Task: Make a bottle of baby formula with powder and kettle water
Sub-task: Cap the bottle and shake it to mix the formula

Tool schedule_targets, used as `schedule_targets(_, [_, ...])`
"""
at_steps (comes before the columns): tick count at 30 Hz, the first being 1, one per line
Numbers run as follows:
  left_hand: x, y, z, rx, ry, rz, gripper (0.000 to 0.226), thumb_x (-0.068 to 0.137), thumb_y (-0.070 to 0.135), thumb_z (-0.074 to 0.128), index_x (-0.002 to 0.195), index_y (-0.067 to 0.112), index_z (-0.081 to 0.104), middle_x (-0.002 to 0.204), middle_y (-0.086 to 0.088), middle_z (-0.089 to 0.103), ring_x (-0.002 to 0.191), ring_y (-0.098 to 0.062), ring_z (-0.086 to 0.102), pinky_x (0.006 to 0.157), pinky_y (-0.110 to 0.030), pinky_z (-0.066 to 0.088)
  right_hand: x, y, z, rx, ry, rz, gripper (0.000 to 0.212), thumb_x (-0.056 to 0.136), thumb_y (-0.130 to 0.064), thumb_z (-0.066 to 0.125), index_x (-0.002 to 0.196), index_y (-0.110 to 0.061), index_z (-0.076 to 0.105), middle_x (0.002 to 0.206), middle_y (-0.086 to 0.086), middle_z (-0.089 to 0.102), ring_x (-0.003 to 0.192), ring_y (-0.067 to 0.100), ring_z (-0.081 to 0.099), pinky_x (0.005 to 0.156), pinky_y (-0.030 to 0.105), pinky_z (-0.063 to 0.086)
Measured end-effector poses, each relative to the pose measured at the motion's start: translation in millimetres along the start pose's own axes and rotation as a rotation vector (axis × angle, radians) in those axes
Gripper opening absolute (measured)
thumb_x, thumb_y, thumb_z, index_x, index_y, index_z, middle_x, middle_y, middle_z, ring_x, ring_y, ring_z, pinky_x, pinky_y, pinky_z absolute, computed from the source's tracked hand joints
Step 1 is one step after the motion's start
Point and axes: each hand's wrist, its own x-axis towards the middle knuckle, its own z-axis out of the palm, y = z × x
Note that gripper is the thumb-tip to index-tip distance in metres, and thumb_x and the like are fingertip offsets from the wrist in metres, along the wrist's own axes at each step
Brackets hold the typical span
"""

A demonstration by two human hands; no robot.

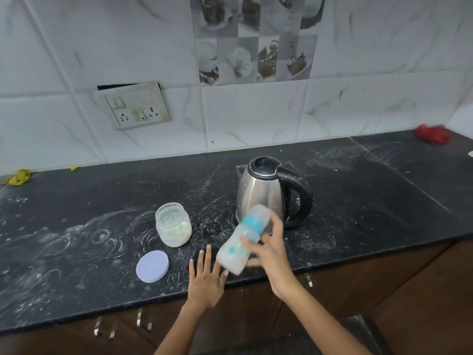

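My right hand (271, 249) grips a baby bottle (242, 239) with a blue collar and a clear cap, tilted with its top up and to the right; it is motion-blurred and holds whitish liquid. My left hand (206, 278) rests flat on the black counter, fingers spread, just left of the bottle's base. A steel kettle (261, 193) with a black handle stands behind the bottle, lid closed. An open jar of white powder (173, 225) stands to the left, with its pale lilac lid (152, 266) lying flat in front of it.
The black stone counter (358, 201) is dusted with powder smears. A red cloth (432, 134) lies at the far right back, a yellow rag (18, 177) at the far left. A wall socket plate (135, 108) sits above the counter. Drawer handles (139, 319) are below the front edge.
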Motion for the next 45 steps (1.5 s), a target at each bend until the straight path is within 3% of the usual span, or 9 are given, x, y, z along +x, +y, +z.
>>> schedule_targets(11, [-2,6,-4,-0.054,-0.084,-0.019,0.050,0.099,0.044,0.012,0.132,0.021,0.042,0.132,-0.015,0.057,0.117,-0.034,0.057,0.103,-0.045,0.016,9,-8,3,0.116,0.124,-0.034,0.077,0.087,-0.004,0.067,0.141,-0.041,0.026,0.126,0.005,0.060,0.112,0.023,0.064,0.072,0.049,0.061])
schedule_targets(15, [-4,5,-4,-0.030,-0.077,-0.019,0.071,0.080,0.041,0.035,0.147,0.020,0.025,0.135,-0.013,0.044,0.119,-0.035,0.049,0.110,-0.042,0.005,-7,-3,10,-0.093,-0.120,0.057,0.080,0.084,-0.001,0.070,0.137,-0.045,0.030,0.127,0.007,0.060,0.107,0.019,0.066,0.067,0.041,0.061])
schedule_targets(19, [-3,9,-5,-0.060,-0.143,-0.025,0.056,0.099,0.042,0.014,0.125,0.018,0.057,0.127,-0.017,0.060,0.112,-0.036,0.061,0.097,-0.046,0.022,10,-7,5,0.112,0.097,-0.041,0.078,0.087,-0.003,0.067,0.141,-0.041,0.026,0.127,0.005,0.060,0.112,0.023,0.065,0.070,0.047,0.061])
schedule_targets(23, [-7,6,-9,-0.051,-0.149,-0.030,0.065,0.074,0.041,0.037,0.134,0.016,0.042,0.135,-0.016,0.047,0.117,-0.037,0.053,0.101,-0.048,0.021,-7,-3,9,-0.104,-0.133,0.056,0.079,0.084,-0.002,0.070,0.136,-0.045,0.030,0.127,0.009,0.061,0.108,0.021,0.067,0.067,0.044,0.061])
schedule_targets(27, [-6,6,-15,-0.116,-0.160,-0.056,0.070,0.097,0.050,0.002,0.137,0.016,0.048,0.142,-0.018,0.046,0.127,-0.038,0.048,0.105,-0.056,0.032,11,-12,1,0.189,0.168,-0.056,0.075,0.088,-0.001,0.065,0.141,-0.039,0.027,0.127,0.007,0.060,0.111,0.027,0.065,0.072,0.051,0.060])
schedule_targets(30, [-7,5,-21,-0.091,-0.113,-0.059,0.070,0.092,0.048,0.010,0.138,0.011,0.047,0.146,-0.019,0.038,0.130,-0.041,0.043,0.102,-0.059,0.033,2,-7,3,0.014,0.000,0.050,0.076,0.087,-0.002,0.067,0.142,-0.038,0.027,0.127,0.007,0.061,0.111,0.025,0.065,0.070,0.050,0.061])
schedule_targets(36, [-8,8,-21,-0.071,-0.196,-0.003,0.106,0.067,0.065,-0.037,0.151,0.021,0.009,0.157,-0.010,-0.004,0.146,-0.034,0.002,0.115,-0.049,-0.003,7,-18,1,0.224,0.142,-0.030,0.072,0.090,-0.002,0.063,0.141,-0.038,0.027,0.125,0.007,0.061,0.111,0.028,0.065,0.075,0.056,0.058])
schedule_targets(40, [-7,7,-20,-0.097,-0.221,0.000,0.063,0.084,0.043,0.025,0.135,0.012,0.046,0.137,-0.022,0.050,0.119,-0.043,0.054,0.103,-0.055,0.033,-12,-12,6,-0.054,-0.122,0.040,0.073,0.086,-0.003,0.068,0.138,-0.041,0.033,0.126,0.009,0.063,0.109,0.025,0.067,0.071,0.052,0.060])
schedule_targets(45, [-9,8,-25,-0.102,-0.222,-0.010,0.106,0.067,0.068,-0.036,0.151,0.022,0.010,0.157,-0.009,-0.005,0.146,-0.034,0.001,0.115,-0.048,-0.004,8,-30,1,0.264,0.128,-0.029,0.068,0.090,-0.002,0.062,0.140,-0.038,0.031,0.127,0.008,0.059,0.105,0.030,0.068,0.071,0.054,0.059])
